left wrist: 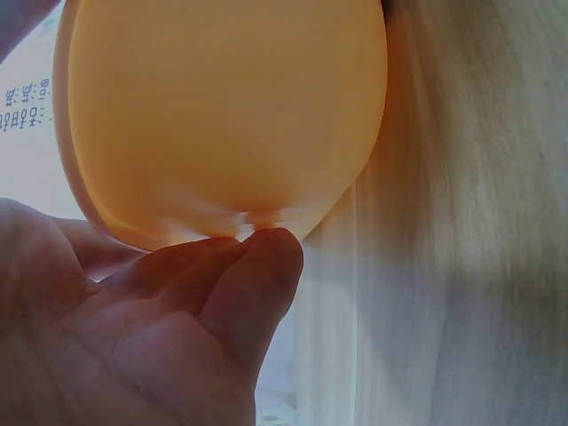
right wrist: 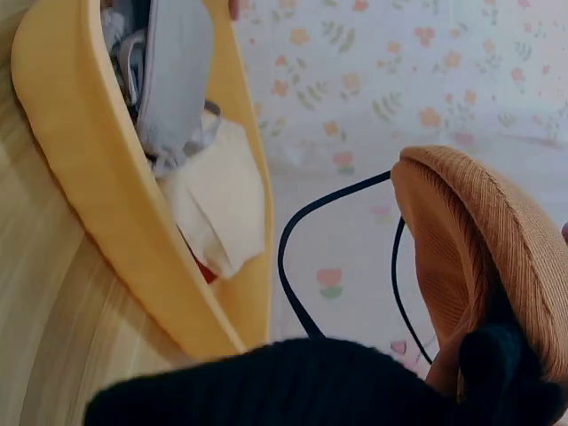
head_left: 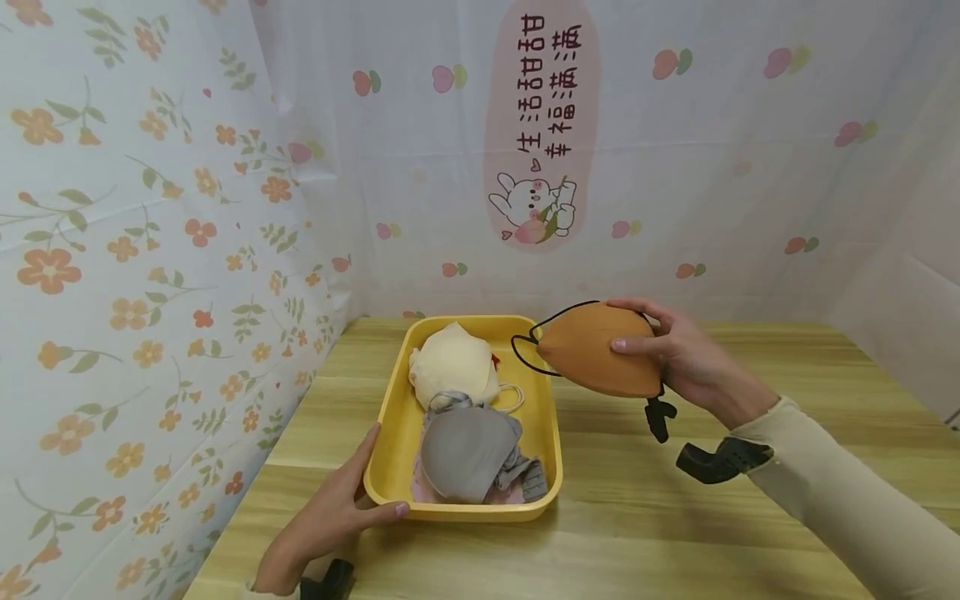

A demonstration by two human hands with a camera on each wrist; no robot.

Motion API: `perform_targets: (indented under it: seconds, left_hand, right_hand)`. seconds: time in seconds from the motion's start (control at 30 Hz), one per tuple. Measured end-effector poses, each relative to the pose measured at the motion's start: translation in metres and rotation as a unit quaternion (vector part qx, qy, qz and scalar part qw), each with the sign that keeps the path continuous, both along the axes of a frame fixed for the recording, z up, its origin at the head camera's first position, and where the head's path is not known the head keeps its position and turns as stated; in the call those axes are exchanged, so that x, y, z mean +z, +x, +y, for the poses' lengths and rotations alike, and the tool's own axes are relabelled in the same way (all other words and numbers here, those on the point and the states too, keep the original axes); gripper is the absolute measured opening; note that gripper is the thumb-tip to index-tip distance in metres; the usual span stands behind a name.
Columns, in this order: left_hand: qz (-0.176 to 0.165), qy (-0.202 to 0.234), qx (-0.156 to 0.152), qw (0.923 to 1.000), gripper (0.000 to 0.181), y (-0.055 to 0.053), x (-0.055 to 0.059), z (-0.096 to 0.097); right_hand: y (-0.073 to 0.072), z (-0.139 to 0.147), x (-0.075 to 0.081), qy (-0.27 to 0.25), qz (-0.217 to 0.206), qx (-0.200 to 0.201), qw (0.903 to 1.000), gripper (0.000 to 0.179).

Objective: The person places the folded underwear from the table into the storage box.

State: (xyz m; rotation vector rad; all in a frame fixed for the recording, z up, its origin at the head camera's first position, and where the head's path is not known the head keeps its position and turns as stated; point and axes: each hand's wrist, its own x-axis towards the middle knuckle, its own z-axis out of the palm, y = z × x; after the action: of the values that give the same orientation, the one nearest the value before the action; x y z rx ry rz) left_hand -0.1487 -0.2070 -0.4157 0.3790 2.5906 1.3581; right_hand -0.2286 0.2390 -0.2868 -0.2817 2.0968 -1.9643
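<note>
My right hand [head_left: 690, 354] grips an orange-brown bra [head_left: 588, 350], its cups folded together, thumb on the near face. Its thin black straps loop out leftward over the yellow bin's [head_left: 555, 433] right rim. In the right wrist view, the bra's ribbed fabric [right wrist: 524, 231] fills the right side. Down at the bin's near left corner, my left hand [head_left: 330, 512] lies with straight fingers along the left wall and thumb along the front rim. The left wrist view shows its fingertips [left wrist: 275, 253] against the outer wall. Inside the bin are a grey bra [head_left: 468, 450] and a cream bra [head_left: 453, 362].
Something pink [head_left: 420, 483] shows beneath the grey bra. The bin stands on a wood-grain table [head_left: 630, 517]. A floral curtain [head_left: 150, 292] hangs on the left, and a sheet with a printed rabbit [head_left: 532, 204] hangs behind. Black mounts [head_left: 723, 460] sit at both wrists.
</note>
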Motion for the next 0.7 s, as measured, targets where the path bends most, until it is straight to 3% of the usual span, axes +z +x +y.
perform_targets:
  seconds: [0.37,0.7]
  left_hand:
    - [-0.007,-0.011,0.009,0.9999,0.111,0.0,0.001,0.0]
    - [-0.009,0.004,0.002,0.9999,0.111,0.0,0.0,0.0]
  right_hand:
    - [0.0,-0.038,0.006,-0.034,-0.017,0.036,0.9986,0.057]
    - [0.008,-0.054,-0.008,-0.033,-0.035,0.087,0.9951,0.067]
